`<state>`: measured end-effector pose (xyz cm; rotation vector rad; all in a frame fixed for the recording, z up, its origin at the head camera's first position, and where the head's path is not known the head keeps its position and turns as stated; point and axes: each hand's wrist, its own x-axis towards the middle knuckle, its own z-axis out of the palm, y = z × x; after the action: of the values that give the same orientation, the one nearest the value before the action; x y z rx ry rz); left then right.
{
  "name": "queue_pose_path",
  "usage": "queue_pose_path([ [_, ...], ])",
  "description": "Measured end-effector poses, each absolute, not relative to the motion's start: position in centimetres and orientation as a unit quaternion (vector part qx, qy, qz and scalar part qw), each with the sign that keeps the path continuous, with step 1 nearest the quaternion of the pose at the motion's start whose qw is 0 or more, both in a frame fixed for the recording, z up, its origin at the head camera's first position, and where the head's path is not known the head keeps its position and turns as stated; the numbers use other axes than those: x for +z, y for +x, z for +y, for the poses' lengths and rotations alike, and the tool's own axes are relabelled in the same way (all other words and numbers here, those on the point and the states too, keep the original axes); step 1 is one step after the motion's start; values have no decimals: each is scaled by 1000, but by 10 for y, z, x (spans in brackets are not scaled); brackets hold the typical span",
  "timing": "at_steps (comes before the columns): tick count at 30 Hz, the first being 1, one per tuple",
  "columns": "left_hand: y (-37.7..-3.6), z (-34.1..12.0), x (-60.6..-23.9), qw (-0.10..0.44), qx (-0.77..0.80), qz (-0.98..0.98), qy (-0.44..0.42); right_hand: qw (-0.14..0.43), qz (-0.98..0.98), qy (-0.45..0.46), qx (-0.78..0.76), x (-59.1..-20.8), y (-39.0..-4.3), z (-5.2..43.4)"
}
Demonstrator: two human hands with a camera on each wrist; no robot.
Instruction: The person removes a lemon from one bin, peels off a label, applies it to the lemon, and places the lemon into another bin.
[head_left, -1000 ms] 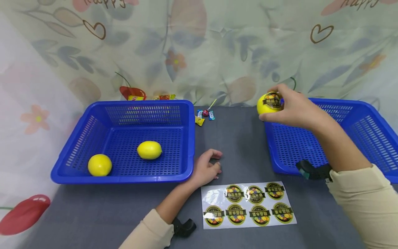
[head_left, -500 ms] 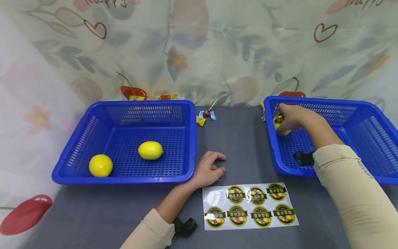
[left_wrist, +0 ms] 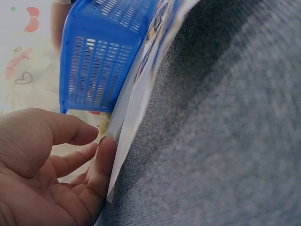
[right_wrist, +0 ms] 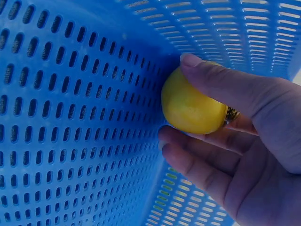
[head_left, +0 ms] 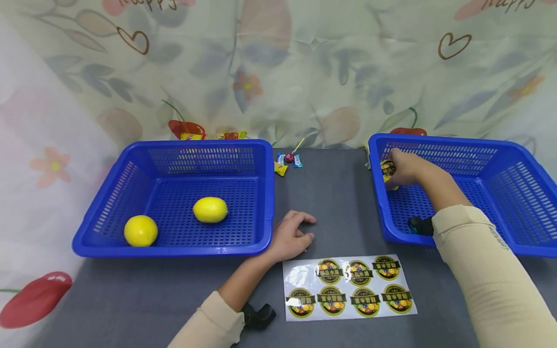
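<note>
Inside the right blue basket, at its left end, my right hand holds a yellow lemon with a round black-and-gold sticker on it. Thumb and fingers curl round the fruit in the right wrist view, and the lemon sits low against the basket's mesh. My left hand rests on the table beside the left blue basket, fingers loosely bent and holding nothing. Just in front of that hand lies a white sheet of round stickers. Two more lemons, one at the front left and one near the middle, lie in the left basket.
Between the baskets, toward the back, are a few wrapped candies and a lollipop. More candy packets show behind the left basket. A patterned curtain hangs behind the grey table.
My right hand has carried the stickered lemon from above the right basket's left rim down into that basket. The left hand has stayed by the left basket with hardly any shift.
</note>
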<state>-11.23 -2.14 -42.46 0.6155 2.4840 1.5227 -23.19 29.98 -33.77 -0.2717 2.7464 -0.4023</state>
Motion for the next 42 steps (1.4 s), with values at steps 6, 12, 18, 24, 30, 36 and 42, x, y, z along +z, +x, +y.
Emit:
queue_pose_path([
  [6, -112, -21, -426, 71, 507, 834, 205, 168, 972, -91, -139, -337, -231, 303],
  [12, -113, -20, -427, 71, 506, 834, 207, 173, 971, -68, -148, -336, -231, 305],
  [18, -113, -19, -428, 69, 507, 833, 209, 184, 968, -59, -162, -336, -231, 307],
  [24, -113, -19, -427, 72, 510, 832, 206, 197, 965, -45, -169, -334, -231, 308],
  [30, -112, -20, -426, 77, 505, 836, 202, 213, 964, -59, -148, -313, -223, 307],
  [36, -108, -20, -423, 86, 488, 842, 212, 155, 972, -97, -149, -275, -200, 290],
  [42, -101, -18, -408, 146, 438, 858, 226, 98, 921, -220, -306, -260, -126, 253],
])
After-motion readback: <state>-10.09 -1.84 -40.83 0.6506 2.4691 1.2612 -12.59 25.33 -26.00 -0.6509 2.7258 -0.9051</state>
